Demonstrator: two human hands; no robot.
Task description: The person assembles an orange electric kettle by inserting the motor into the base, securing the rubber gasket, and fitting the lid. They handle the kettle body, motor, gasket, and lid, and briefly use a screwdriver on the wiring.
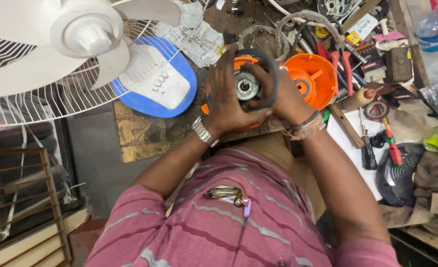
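Note:
My left hand (pixel 227 94) and my right hand (pixel 283 94) both grip a small electric motor (pixel 247 85) with a metal hub and an orange housing, held over the workbench. A dark rubber ring or belt (pixel 273 69) loops around the motor's top and right side. My right thumb presses near the hub. A metal watch sits on my left wrist and thread bands on my right. An orange plastic cover (pixel 314 76) lies just right of my hands.
A white fan with a wire guard (pixel 55 59) stands at the upper left over a blue and white base (pixel 162 86). Pliers (pixel 345 64), screwdrivers (pixel 389 141), tape rolls and small parts crowd the bench on the right. A black round part (pixel 399 175) lies at the lower right.

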